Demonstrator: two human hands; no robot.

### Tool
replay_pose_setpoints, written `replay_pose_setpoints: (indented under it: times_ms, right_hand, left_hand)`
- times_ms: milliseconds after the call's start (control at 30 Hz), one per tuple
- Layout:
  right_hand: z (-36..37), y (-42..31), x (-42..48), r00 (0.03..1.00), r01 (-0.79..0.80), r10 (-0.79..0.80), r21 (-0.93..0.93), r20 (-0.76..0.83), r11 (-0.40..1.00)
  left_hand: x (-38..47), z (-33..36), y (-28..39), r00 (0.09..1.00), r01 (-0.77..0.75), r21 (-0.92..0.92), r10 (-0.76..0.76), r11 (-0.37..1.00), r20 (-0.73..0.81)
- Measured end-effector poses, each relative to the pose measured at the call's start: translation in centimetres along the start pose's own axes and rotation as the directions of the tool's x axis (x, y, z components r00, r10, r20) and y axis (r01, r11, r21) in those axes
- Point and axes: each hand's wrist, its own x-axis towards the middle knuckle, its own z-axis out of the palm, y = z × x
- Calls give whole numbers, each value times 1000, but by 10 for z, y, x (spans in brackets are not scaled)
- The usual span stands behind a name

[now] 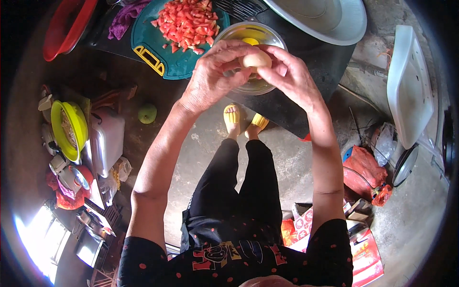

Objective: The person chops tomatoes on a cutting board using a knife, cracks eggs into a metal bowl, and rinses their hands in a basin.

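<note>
My left hand [213,73] and my right hand [290,73] hold one pale egg [255,61] between their fingertips. Whether its shell is cracked, I cannot tell. Right below is a round metal bowl [276,34], partly covered by my hands, with a yellow egg yolk [250,41] showing inside. Left of the bowl, a teal cutting board [143,34] with a yellow handle bears a heap of chopped tomatoes [188,21].
The dark table [308,53] also holds a large pale basin [346,30], a black slotted utensil [244,8], a purple cloth [123,19] and a red basin [64,34]. A green round object [147,113] lies on the floor at left.
</note>
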Motion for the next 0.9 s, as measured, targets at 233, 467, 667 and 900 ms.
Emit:
replay_pose_setpoints:
  times_ms: [233, 467, 667, 900]
  right_hand:
    - [11, -3, 8, 993, 70, -102, -420, -53, 905]
    - [17, 10, 15, 978, 62, -160, -548, -134, 834]
    - [11, 24, 14, 965, 76, -188, -496, -181, 865]
    - [13, 26, 14, 963, 75, -195, -513, -184, 855]
  left_hand:
    - [-1, 4, -22, 1000, -6, 54, 7, 999, -27]
    - [3, 9, -42, 998, 41, -11, -42, 999, -39]
    - [11, 8, -52, 995, 94, -102, -89, 990, 46]
    - [13, 11, -54, 992, -118, 224, 127, 967, -27]
